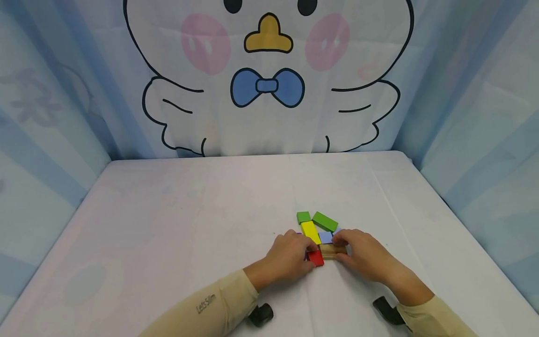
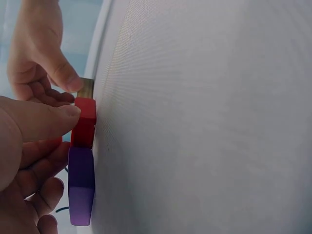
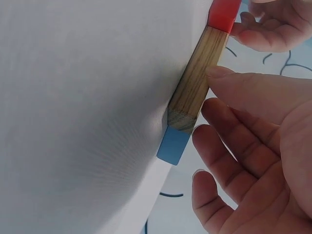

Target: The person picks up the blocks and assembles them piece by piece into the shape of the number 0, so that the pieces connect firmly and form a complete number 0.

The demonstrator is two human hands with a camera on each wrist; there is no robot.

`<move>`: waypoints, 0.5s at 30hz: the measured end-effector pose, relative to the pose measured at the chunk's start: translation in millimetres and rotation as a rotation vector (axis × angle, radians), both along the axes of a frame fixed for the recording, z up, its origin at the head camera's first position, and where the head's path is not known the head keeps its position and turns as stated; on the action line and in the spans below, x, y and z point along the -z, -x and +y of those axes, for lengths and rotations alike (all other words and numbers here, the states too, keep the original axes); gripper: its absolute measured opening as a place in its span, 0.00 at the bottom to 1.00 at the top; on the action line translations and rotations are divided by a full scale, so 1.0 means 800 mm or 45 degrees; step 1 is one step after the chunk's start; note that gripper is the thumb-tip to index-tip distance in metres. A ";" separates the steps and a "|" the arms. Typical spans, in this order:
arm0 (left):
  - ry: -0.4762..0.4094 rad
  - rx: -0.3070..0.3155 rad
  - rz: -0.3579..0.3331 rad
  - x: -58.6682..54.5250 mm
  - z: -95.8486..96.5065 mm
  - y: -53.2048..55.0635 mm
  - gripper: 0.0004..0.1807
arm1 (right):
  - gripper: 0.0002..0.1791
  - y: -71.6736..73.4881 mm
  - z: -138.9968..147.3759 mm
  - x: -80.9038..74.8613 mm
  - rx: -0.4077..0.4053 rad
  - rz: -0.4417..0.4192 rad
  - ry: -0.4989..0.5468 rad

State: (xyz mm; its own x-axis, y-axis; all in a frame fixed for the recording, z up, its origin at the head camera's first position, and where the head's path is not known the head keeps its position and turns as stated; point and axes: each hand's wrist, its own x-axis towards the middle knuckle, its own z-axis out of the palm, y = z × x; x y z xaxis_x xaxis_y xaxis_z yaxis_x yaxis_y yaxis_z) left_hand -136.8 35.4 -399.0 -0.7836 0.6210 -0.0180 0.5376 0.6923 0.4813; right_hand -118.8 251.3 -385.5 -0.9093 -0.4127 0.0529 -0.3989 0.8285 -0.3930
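My left hand (image 1: 288,256) pinches a red block (image 1: 316,259) between thumb and fingers, low on the table. In the left wrist view a purple block (image 2: 81,187) lies right beside the red one. To the right, my right hand (image 1: 368,257) has its thumb on the near side of a bare wooden block (image 1: 328,251) and its fingers bent around the far side. The wooden block's left end meets the red one. Behind these lie a yellow block (image 1: 310,232) and a light blue block (image 1: 325,237), partly covered by the fingers.
At the back of the cluster are a small green block (image 1: 303,217) and a longer, slanted green block (image 1: 325,221). A white cloth covers the table (image 1: 189,201). Printed curtains (image 1: 269,126) stand behind it and at both sides. A black wrist device (image 1: 261,315) hangs under the left sleeve.
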 end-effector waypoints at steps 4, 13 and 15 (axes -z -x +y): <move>0.026 -0.011 -0.004 -0.002 0.002 -0.002 0.15 | 0.14 0.001 0.001 0.000 0.001 -0.002 -0.017; 0.017 0.003 -0.082 -0.002 0.000 -0.004 0.14 | 0.15 -0.002 -0.002 -0.003 0.046 -0.086 -0.058; 0.007 0.017 -0.113 -0.002 -0.001 -0.004 0.14 | 0.15 -0.003 -0.003 -0.004 0.057 -0.103 -0.065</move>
